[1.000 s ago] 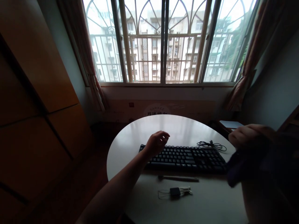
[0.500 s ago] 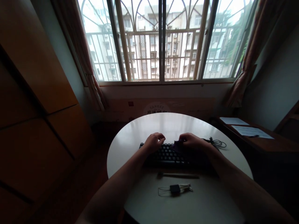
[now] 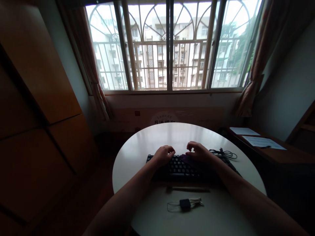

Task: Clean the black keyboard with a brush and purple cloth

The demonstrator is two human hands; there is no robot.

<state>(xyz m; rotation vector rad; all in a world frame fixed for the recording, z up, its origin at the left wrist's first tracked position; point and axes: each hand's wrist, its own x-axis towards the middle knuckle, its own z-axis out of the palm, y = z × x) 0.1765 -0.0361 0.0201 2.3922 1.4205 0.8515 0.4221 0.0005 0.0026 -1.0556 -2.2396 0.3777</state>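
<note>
A black keyboard (image 3: 180, 169) lies across the white round table under both hands. My left hand (image 3: 164, 155) rests over its left half, fingers loosely curled, with nothing visible between thumb and forefinger. Over the right half is my right hand (image 3: 198, 152), its thumb and forefinger apart in a C shape. A dark purple cloth (image 3: 187, 159) lies on the keys below that hand, partly hidden by it. Nearer to me, a thin-handled brush (image 3: 189, 189) lies parallel to the keyboard. Below it sits a wire keycap puller (image 3: 185, 204) with a dark block in its middle.
A coiled black cable (image 3: 224, 153) lies behind the keyboard at the right. The round table (image 3: 137, 144) has a curved edge on all sides. To the right, papers (image 3: 263, 142) and a pen lie on a brown desk. Wooden cabinets (image 3: 61, 137) stand at left.
My right thumb and forefinger have come off the purple cloth and spread apart; the cloth now lies lower on the keys. My left hand keeps nearly the same place. The view has tilted slightly up.
</note>
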